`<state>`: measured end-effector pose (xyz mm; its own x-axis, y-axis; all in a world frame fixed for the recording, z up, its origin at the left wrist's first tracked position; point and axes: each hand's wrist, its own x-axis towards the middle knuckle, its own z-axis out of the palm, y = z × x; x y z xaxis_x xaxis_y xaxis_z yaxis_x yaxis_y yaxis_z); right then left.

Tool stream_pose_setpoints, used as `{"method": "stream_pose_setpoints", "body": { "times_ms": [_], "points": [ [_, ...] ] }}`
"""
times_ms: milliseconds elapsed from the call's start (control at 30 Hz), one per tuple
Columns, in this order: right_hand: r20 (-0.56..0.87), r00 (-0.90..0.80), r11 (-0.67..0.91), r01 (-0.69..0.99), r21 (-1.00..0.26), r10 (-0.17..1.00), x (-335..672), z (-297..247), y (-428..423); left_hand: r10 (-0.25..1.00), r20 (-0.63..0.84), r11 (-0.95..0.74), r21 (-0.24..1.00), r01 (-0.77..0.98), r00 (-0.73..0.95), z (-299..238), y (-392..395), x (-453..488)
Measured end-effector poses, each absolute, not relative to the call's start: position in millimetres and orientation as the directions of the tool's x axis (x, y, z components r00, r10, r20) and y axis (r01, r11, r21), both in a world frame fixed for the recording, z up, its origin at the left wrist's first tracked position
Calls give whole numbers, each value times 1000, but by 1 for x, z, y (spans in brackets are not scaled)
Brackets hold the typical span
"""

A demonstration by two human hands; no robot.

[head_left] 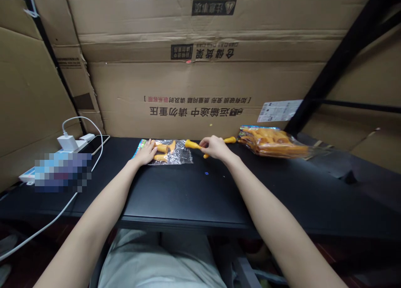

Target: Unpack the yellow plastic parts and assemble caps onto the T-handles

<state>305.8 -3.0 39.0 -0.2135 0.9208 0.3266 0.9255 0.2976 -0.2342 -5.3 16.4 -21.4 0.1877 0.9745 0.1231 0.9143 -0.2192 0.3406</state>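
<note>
A: In the head view, which way does the orange piece (192,144) point?

B: Its flared end faces left, towards the plastic bag (183,156), and it narrows into the right hand (215,147). The long axis runs mostly side to side, dipping slightly towards the hand.

A: And the bag?

B: It lies flat near the back of the black counter (188,192), its long side also running left to right. The colourful header (138,147) is at the left end, the clear film at the right, with orange contents (162,147) showing through.

A: There's more orange past the right hand.

B: Yes, an orange end (230,140) sticks out on the far side, pointing right, and an orange tip (206,156) shows below the fingers. Whether they belong to the same piece, I can't tell — the hand covers the middle.

A: How are the arms?

B: Both reach forward from the lower corners and slant inward, the hands set apart over the back half of the counter.

A: What is each hand doing?

B: The left hand (145,153) is spread, palm down on the bag's header end. The right has thumb and fingers drawn together, pinching the orange piece just beside the bag's right end. Further right lies a stack of filled bags (271,142) — well apart from the left hand.
</note>
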Motion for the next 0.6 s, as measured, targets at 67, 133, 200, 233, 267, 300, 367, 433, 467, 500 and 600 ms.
{"method": "stream_pose_setpoints", "body": {
  "times_ms": [67,133,200,233,267,300,367,433,467,500,600],
  "points": [
    [277,-322,392,883,-257,905,300,36,-4,971,129,-232,351,907,199,-23,19,-6],
    [262,-388,457,837,-301,884,295,33,-4,969,139,-243,369,897,205,-26,21,-8],
    [255,-424,493,791,-362,869,292,32,-5,966,153,-253,390,885,209,-28,24,-9],
    [255,-433,502,768,-398,864,290,32,-6,965,157,-257,401,879,210,-29,25,-10],
    [255,-436,505,746,-434,863,289,32,-7,964,161,-259,412,873,211,-31,26,-10],
    [258,-431,502,726,-470,865,288,32,-8,964,163,-261,422,868,210,-32,27,-10],
    [265,-414,489,685,-540,871,287,33,-8,963,170,-263,439,859,209,-34,29,-11],
    [267,-397,474,644,-601,878,287,32,-8,961,176,-271,452,850,213,-36,29,-10],
    [266,-395,469,625,-623,879,286,31,-8,960,178,-277,458,845,218,-36,29,-9],
    [266,-396,468,609,-640,879,286,29,-7,958,177,-283,463,840,225,-37,29,-8],
    [276,-403,476,574,-666,873,282,22,-5,952,175,-307,474,825,253,-37,29,-6]
  ]
}}
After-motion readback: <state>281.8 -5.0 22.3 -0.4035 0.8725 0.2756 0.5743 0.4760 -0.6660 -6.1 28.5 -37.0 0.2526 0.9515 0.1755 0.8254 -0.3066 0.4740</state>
